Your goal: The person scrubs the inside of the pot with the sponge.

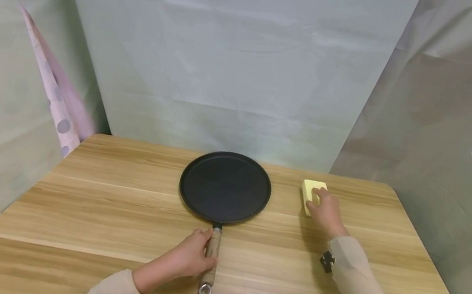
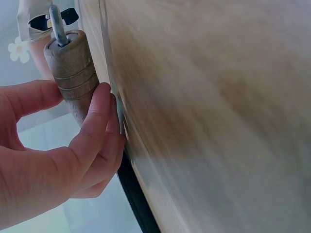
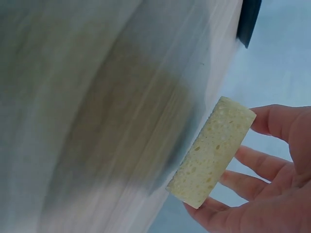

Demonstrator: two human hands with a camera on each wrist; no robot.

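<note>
Two hands work on a wooden counter (image 1: pixel 113 209). At 12 o'clock lies a black pan (image 1: pixel 225 187), its surface untouched so far. Left hand (image 1: pixel 184 259) curls round the pan's wooden handle (image 1: pixel 211 257). Right hand (image 1: pixel 325 211), at 2 o'clock, pinches a yellow sponge (image 1: pixel 311 195).

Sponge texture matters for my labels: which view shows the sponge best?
The right wrist view: the sponge fills the frame, pores visible, held between the right hand's thumb and fingers. The head view shows only a small yellow block. The left wrist view shows none of it.
</note>
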